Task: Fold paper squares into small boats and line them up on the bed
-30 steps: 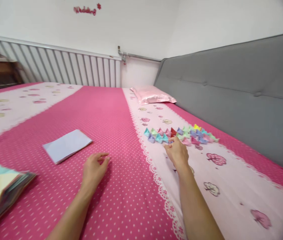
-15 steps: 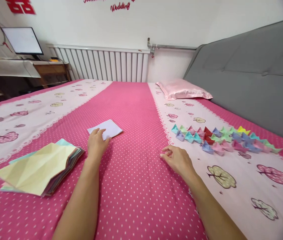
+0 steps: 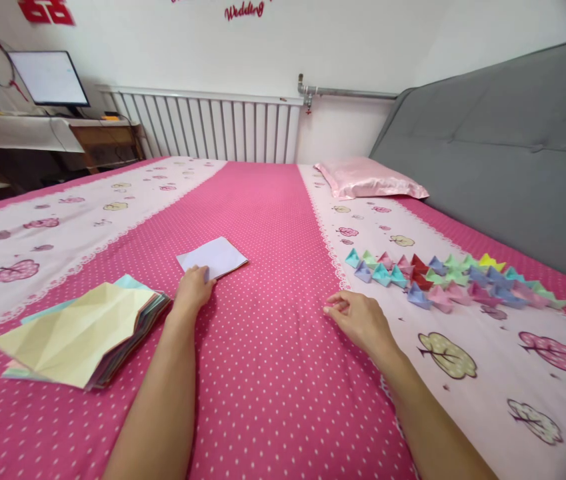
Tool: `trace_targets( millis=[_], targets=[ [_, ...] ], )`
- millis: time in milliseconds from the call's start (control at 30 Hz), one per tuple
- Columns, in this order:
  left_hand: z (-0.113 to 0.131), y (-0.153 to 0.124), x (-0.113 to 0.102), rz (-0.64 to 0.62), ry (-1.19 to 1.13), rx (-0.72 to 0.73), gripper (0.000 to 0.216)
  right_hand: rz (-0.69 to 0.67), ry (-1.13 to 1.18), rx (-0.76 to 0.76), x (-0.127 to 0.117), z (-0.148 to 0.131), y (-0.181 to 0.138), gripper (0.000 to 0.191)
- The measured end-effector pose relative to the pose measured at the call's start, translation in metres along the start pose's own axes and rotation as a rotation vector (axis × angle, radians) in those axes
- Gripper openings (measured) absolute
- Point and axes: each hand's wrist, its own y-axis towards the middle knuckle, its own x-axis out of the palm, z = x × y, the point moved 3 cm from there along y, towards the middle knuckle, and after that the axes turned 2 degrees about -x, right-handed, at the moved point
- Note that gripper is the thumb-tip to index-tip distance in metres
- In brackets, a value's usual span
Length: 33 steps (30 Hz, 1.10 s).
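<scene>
The left hand point(image 3: 195, 288) is placed at the near edge of the smooth lilac paper stack point(image 3: 217, 256), which is laid flat on the dotted pink bedspread point(image 3: 263, 347); whether a sheet is gripped cannot be told. The right hand point(image 3: 360, 320) is held nearer and right of that stack, half curled, thumb and forefinger slightly apart. Creased sheets point(image 3: 77, 333) are piled to the stack's left, pointed folded-paper boats point(image 3: 455, 277) ranged to its right. Since one second ago, the right hand has been withdrawn from the boats.
</scene>
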Motion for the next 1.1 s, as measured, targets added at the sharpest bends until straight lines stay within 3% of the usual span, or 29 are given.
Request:
trace_targets(
  millis=[567, 1100],
  targets=[
    [-0.003, -0.003, -0.012, 0.134, -0.141, -0.170, 0.055, -0.014, -0.004, -0.007, 0.001, 0.000, -0.001, 0.017],
    [-0.001, -0.006, -0.013, 0.136, -0.137, -0.174, 0.035, -0.025, -0.017, 0.001, 0.002, 0.000, -0.001, 0.017]
  ],
)
